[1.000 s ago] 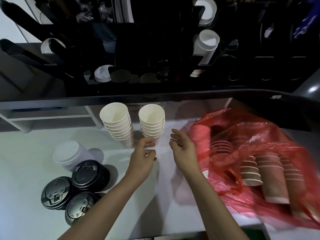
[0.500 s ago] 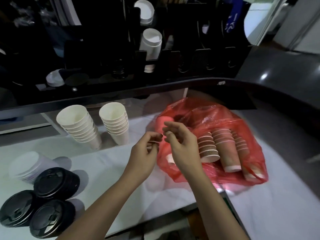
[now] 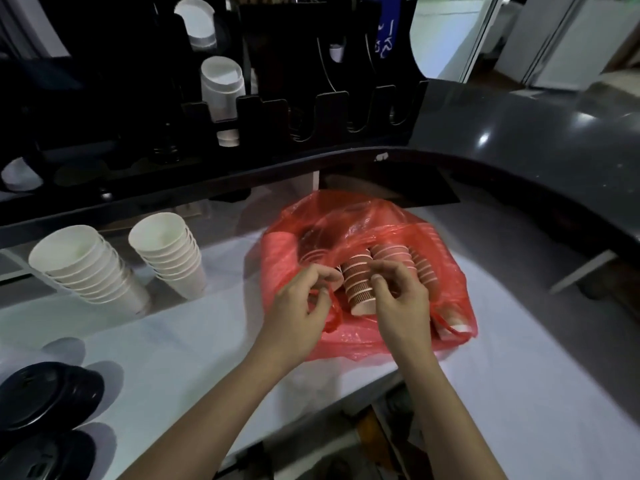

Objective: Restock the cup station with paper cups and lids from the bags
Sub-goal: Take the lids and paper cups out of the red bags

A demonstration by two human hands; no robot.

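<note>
Since a second ago both hands have moved from beside the white cup stacks over to the red plastic bag (image 3: 377, 220), and the view has swung right, so the black lids (image 3: 45, 396) now sit at the lower left edge, well apart from the hands. The left hand (image 3: 298, 306) has its fingers curled, and its grip pinches the bag's red plastic at the near opening edge. The right hand (image 3: 401, 299), just beside it, has curled fingers at the bag mouth, touching the sleeve of ribbed brown paper cups (image 3: 358, 285) that lies between the two hands; whether that grip actually has hold of the plastic or the cups cannot be told. More ribbed cup stacks (image 3: 391, 254) lie inside the bag beyond the right hand. Two stacks of white paper cups (image 3: 166, 251) stand on the white table (image 3: 194, 341) to the left of the left hand.
</note>
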